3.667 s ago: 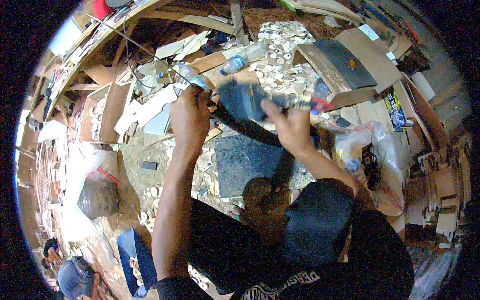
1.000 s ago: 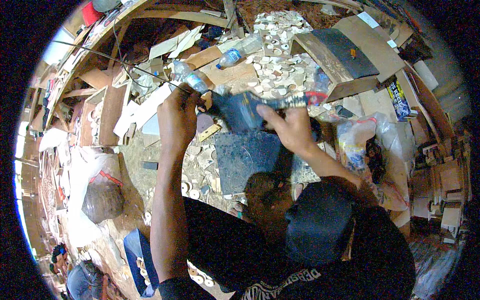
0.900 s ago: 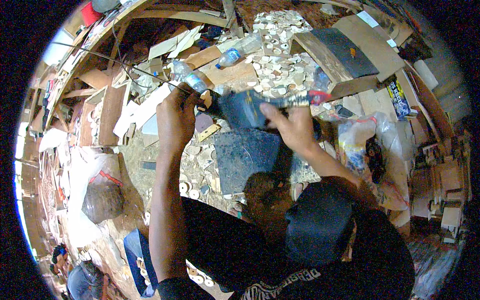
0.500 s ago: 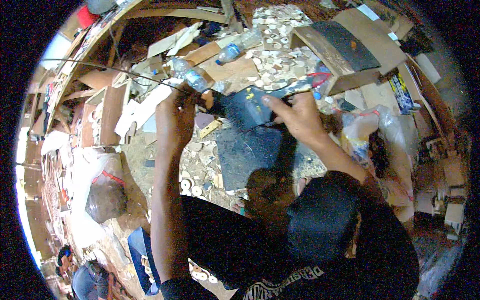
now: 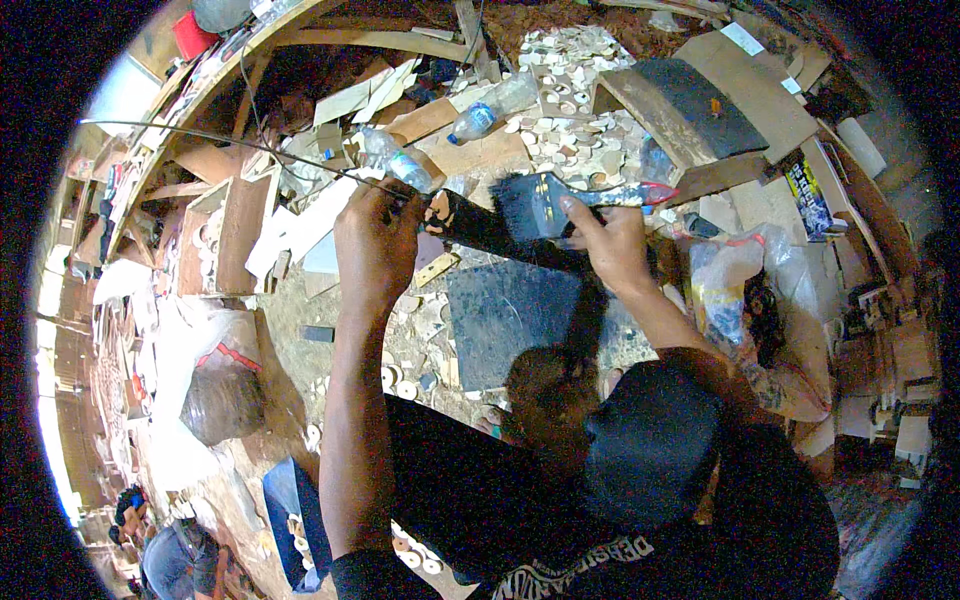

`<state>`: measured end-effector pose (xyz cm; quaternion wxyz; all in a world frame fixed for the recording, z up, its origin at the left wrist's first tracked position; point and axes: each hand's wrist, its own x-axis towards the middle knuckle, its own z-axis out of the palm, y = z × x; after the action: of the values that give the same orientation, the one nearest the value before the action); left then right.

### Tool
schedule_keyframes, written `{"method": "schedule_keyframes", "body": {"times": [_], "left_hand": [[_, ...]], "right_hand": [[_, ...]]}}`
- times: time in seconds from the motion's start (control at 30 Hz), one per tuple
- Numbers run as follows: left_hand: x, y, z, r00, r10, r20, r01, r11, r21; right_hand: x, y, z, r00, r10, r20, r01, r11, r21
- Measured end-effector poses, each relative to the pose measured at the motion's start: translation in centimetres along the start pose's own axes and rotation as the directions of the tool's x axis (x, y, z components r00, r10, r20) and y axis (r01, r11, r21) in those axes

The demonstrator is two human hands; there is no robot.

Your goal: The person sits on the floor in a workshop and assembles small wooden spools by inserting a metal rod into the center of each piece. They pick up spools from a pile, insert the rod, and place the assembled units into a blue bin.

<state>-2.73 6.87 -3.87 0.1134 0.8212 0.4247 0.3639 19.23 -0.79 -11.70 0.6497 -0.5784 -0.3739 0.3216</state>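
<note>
1. The right hand was closed around a wide brush. Its thumb lay along the metal band, probably because such a low hold gave firm control.

2. The brush was turned so that its bristles were to the left of this grip and its handle to the right. In this way the bristles faced the dark bar and overlapped its upper side in the view; whether they touched, I could not tell.

3. The left hand had its fingers pinched together at the left end of the bar. It seemed to hold this end, perhaps to keep the bar steady, but the exact contact was hidden. A thin rod ran from the same hand toward the upper left.

4. The bar was between the two hands, reaching from the left fingers to below the right grip. It looked raised above the dark sheet, which lay flat nearer the body than both grips.

5. The bar looked long and mostly black, with a patchy light-brown end beside the left fingers. The brush had dark bristles, a bluish-grey band and red at the handle tip.
</note>
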Motion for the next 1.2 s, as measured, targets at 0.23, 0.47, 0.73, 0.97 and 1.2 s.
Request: {"method": "schedule_keyframes", "body": {"times": [0.23,0.47,0.73,0.97,1.2], "left_hand": [[0.8,2.0,-2.7,0.997,0.07,0.024,-0.066,0.987,-0.143],[1.8,2.4,-2.3,1.0,-0.027,-0.007,0.025,0.979,-0.203],[2.4,2.7,-1.7,0.995,-0.021,-0.097,0.013,0.996,-0.084],[2.7,2.9,-1.3,0.99,-0.026,-0.137,0.022,0.999,-0.031],[2.7,1.0,-1.8,0.998,-0.043,-0.044,0.035,0.987,-0.159]], "right_hand": [[3.4,-7.4,1.0,0.854,-0.382,0.353,0.5,0.79,-0.355],[5.6,-11.4,2.2,0.856,-0.308,0.415,0.513,0.61,-0.604],[6.4,-12.3,2.4,0.771,-0.536,0.343,0.626,0.544,-0.558],[6.6,-11.8,2.7,0.702,-0.587,0.404,0.711,0.55,-0.437],[7.2,-8.3,2.2,0.736,-0.61,0.294,0.676,0.641,-0.363]]}}
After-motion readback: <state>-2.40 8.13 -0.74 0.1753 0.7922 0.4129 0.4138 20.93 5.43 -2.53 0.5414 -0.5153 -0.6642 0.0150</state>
